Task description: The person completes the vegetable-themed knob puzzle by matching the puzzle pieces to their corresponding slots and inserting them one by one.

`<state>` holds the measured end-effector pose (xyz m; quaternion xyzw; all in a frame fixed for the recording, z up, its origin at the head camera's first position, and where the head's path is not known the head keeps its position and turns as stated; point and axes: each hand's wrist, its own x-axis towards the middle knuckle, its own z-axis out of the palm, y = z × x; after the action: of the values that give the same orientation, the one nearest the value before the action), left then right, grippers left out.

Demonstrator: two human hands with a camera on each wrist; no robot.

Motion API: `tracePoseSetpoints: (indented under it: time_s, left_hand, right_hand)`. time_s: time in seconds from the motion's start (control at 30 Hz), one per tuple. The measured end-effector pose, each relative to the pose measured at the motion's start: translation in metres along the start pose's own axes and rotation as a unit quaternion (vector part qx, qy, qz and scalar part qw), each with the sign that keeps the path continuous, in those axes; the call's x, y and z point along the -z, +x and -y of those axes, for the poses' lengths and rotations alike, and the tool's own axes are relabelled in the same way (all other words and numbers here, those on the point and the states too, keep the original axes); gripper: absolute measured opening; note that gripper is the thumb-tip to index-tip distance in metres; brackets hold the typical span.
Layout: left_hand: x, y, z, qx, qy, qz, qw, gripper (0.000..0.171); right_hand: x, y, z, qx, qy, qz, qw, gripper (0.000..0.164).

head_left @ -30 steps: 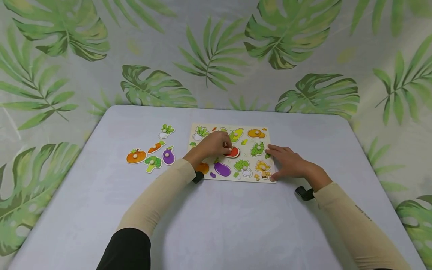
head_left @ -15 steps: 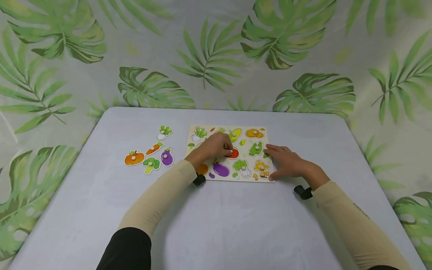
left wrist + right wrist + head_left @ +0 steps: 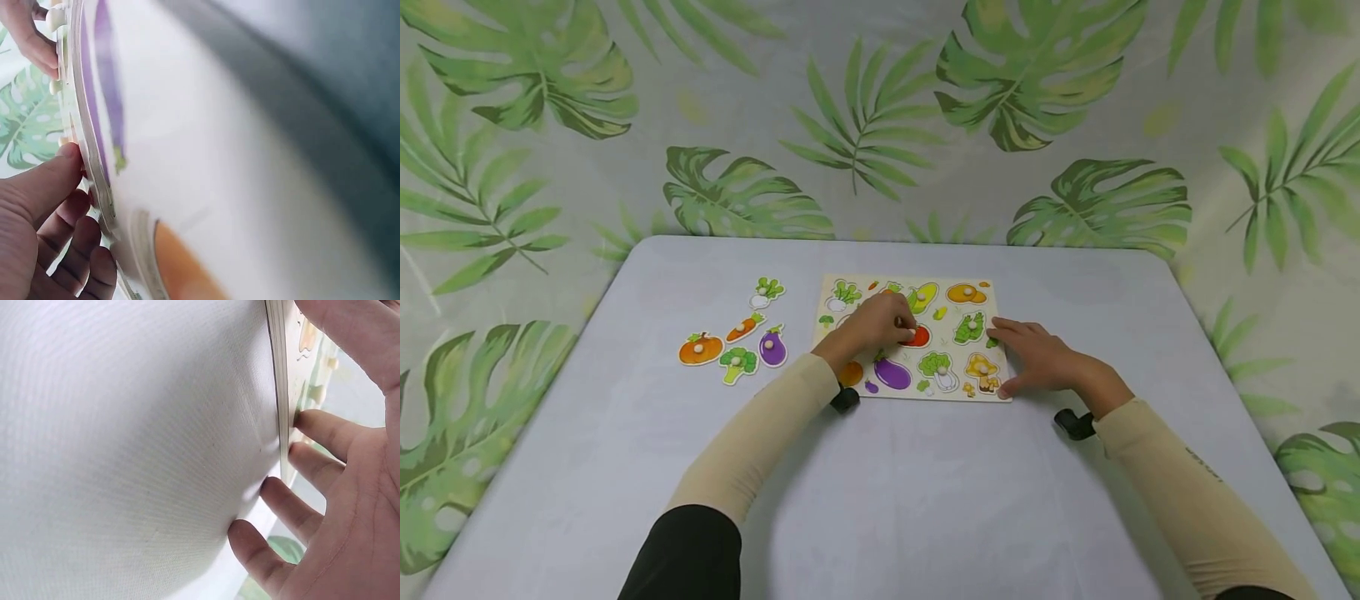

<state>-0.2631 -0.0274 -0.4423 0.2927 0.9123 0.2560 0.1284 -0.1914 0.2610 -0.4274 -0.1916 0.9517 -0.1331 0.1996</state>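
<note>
A wooden vegetable puzzle board [image 3: 947, 392] lies on the table, with knobbed pieces in several of its slots. My left hand [image 3: 872, 323] reaches over its middle, thumb and fingers pinching the small knob of a red puzzle piece [image 3: 919, 337] at its slot. The fingers cover the left part of that piece. My right hand [image 3: 1043, 360] rests at the board's right edge with fingers spread; in the right wrist view, its thumb and some fingertips touch the board while other fingertips [image 3: 247, 537] meet the tablecloth.
Left of the board lie loose knobbed pieces: a pumpkin [image 3: 702, 349], a carrot [image 3: 746, 327], a broccoli [image 3: 737, 364], an eggplant [image 3: 772, 346] and a white radish [image 3: 767, 292]. A white cloth covers the table [image 3: 925, 500]. A leaf-patterned curtain [image 3: 895, 100] hangs behind.
The red piece has shifted slightly under my left fingers and now lies flatter in its slot. My right hand has stayed at the board's edge.
</note>
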Motion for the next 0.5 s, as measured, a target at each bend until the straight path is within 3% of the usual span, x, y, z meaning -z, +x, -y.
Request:
tracePoseSetpoints:
  time_s: [0.13, 0.37, 0.5]
  left_hand:
    - [0.001, 0.000, 0.001, -0.003, -0.002, 0.001, 1.0000, 0.014]
    - [0.002, -0.001, 0.008, 0.036, -0.067, 0.014, 0.9970, 0.013]
    - [0.002, 0.001, 0.011, 0.042, -0.086, 0.019, 0.9953, 0.013]
  right_hand:
    - [0.000, -0.001, 0.001, 0.000, 0.002, 0.000, 1.000, 0.099]
    - [0.001, -0.001, 0.003, 0.001, 0.004, 0.005, 1.000, 0.099]
    - [0.001, -0.001, 0.003, -0.004, 0.001, 0.005, 1.000, 0.099]
